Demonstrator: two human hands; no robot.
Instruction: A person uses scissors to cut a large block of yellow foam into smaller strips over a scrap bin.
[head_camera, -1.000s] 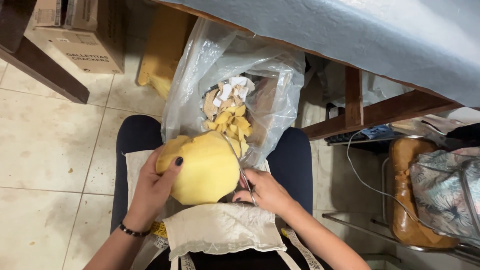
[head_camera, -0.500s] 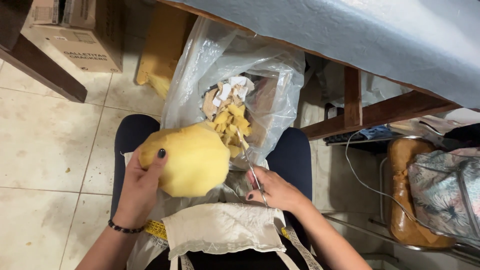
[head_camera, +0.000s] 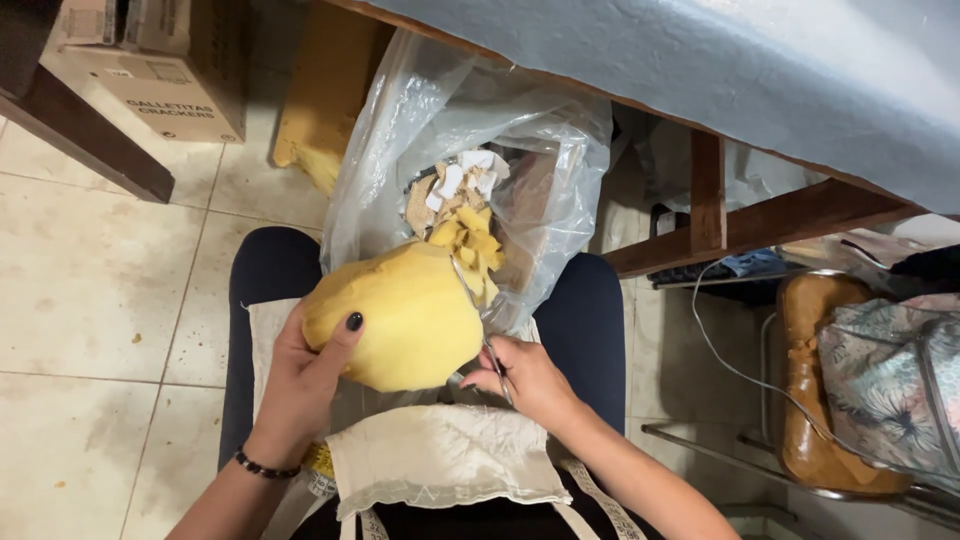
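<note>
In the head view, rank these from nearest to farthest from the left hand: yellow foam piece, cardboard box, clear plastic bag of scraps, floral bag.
1. yellow foam piece: held by the left hand, on the lap.
2. clear plastic bag of scraps: just beyond the foam, between the knees.
3. cardboard box: on the floor, upper left.
4. floral bag: far right, on a chair.

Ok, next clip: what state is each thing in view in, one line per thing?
Yellow foam piece: held over the lap, rounded.
Left hand: gripping the foam's side.
Right hand: shut on scissors.
Scissors: blades against the foam's edge.
Clear plastic bag: open, holding foam scraps.
Cardboard box: closed, on the floor.
</note>
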